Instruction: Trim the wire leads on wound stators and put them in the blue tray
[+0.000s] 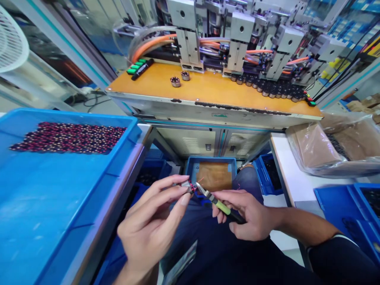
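My left hand pinches a small coil part with red wire between thumb and fingertips, low in the middle of the view over my lap. My right hand is closed round a pair of cutters with a green and black handle. The metal tips of the cutters touch the coil part. Both hands are above my dark trousers, in front of a small blue bin under the bench.
A big blue tray at the left holds several small dark-red coils. An orange-topped bench carries a machine, two loose ring parts and a row of dark parts. Plastic bags and blue bins lie at the right.
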A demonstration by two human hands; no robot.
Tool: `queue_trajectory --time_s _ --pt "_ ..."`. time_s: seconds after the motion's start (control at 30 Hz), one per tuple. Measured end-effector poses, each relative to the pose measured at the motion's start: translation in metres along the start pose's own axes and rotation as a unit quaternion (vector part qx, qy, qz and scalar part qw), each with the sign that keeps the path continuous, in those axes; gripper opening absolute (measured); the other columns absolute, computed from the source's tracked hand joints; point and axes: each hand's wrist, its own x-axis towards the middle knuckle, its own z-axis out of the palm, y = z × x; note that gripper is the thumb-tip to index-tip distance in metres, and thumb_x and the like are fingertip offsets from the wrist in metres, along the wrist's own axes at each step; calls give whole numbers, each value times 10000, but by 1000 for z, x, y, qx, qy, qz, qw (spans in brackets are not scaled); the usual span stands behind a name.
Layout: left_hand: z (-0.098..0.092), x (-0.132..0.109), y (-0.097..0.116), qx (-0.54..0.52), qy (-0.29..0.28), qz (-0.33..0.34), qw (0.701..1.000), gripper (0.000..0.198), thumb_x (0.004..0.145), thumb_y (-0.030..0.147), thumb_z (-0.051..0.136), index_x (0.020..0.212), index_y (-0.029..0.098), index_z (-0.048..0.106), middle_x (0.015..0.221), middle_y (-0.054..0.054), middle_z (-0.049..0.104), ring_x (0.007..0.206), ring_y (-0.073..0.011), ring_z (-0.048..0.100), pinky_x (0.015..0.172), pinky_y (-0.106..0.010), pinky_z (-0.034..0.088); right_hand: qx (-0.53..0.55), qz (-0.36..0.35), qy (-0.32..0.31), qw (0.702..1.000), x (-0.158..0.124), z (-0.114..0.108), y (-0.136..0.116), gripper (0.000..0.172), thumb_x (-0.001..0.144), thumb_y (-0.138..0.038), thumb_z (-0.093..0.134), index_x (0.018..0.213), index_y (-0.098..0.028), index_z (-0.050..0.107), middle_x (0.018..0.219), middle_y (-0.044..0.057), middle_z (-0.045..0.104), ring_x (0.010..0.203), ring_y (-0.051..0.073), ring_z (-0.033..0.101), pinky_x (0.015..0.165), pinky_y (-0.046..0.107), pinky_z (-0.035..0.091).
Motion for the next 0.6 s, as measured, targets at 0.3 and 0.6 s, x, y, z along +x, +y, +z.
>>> queue_trajectory --time_s 0.3,0.6 --pt "0 0 -1 -6 -4 7 1000 356 801 -27 709 1024 246 759 1089 -19 744 995 -170 712 761 -264 634 -49 -32 23 998 3 3 0 853 687 -38 557 1512 -205 417 928 29 604 670 76 549 581 187 490" --pt "1 -3 -7 -13 -12 -14 1000 341 821 -10 700 1037 249 751 1117 -36 724 1030 -186 695 790 -292 625 76 114 52 989 2 8 -9 653 734 -53 603 1377 -151 542 873 3 534 679 62 478 617 208 428"
